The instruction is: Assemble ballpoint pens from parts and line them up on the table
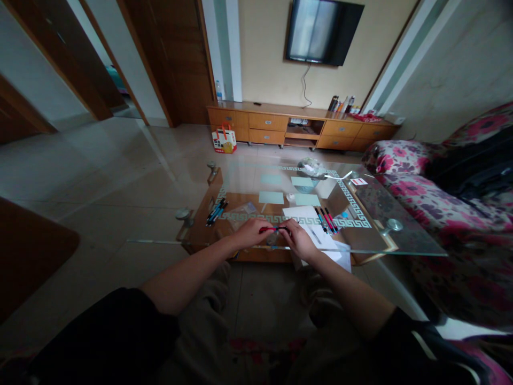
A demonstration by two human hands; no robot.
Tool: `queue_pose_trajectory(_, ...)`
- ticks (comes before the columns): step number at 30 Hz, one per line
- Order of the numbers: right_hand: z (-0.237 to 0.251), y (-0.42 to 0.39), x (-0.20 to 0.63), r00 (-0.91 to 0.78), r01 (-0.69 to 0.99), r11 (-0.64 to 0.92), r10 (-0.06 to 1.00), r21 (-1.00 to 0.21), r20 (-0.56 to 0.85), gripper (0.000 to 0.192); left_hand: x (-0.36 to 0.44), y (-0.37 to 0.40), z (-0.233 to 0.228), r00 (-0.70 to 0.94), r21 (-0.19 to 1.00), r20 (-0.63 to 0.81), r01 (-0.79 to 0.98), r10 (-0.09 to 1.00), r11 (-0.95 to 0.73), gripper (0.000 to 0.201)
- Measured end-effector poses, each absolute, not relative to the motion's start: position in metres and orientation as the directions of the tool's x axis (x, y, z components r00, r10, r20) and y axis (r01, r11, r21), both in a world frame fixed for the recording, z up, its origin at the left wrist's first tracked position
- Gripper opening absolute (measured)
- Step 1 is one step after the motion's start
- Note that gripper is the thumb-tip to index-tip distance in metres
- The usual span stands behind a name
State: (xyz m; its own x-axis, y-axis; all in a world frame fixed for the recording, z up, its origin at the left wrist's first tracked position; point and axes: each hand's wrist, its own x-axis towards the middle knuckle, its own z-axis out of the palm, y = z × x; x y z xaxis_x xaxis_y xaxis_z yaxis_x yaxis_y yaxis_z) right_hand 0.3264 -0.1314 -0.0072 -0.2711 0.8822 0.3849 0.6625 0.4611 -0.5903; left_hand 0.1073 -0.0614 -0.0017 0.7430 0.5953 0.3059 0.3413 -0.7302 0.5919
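Note:
Both my hands meet over the near edge of a glass coffee table (401,243). My left hand (250,233) and my right hand (298,239) together hold a red and black pen (273,229) level between them, one hand at each end. Right of my right hand lie two or three more pens (326,219) on white paper sheets (316,227). A bunch of blue and black pens (216,210) lies to the left of my left hand.
Pale green notes (271,197) and a bowl (310,174) sit farther back on the glass. A flowered sofa (452,214) stands at the right. A wooden TV cabinet (296,125) with a wall TV (323,31) is ahead, and a red and white bag (224,140) stands on the tiled floor.

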Motion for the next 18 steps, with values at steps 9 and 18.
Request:
queue_pose_trajectory(9,-0.0018,-0.1330,0.3267,-0.295,0.683,0.460,0.884,-0.567,0.362,0.028,0.1072,-0.0626,0.0005,0.761,0.552,0.321,0.334,0.564,-0.764,0.023)
queue_pose_trajectory(18,-0.0014,-0.1331,0.3261,-0.315,0.707,0.462,0.884,-0.536,0.346,0.029,0.1065,-0.0617,-0.0005,0.776,0.506,0.326,0.340,0.540,-0.793,0.026)
